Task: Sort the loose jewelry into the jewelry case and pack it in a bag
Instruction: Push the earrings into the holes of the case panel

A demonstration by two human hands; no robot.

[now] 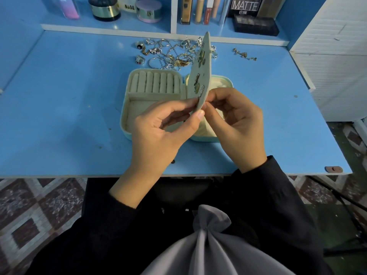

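Note:
An open pale-green jewelry case [127, 108] lies on the blue desk, with cream ring rolls [155, 82] in its left half. Its earring panel [200, 76] stands upright in the middle, with several earrings pinned on its left face. My left hand [158, 133] pinches the panel's lower edge between thumb and fingers. My right hand [236, 124] pinches at the same lower edge from the right side; what it holds there is hidden. A heap of loose rings, chains and earrings [170, 54] lies behind the case. Three small pieces [244, 55] lie apart at the right.
A shelf at the back holds cosmetics jars [104, 7], lipsticks [198, 9] and a MATTE palette [246, 5]. A white cabinet [333, 56] borders the desk on the right. A grey cloth [214, 245] lies on my lap below the desk edge.

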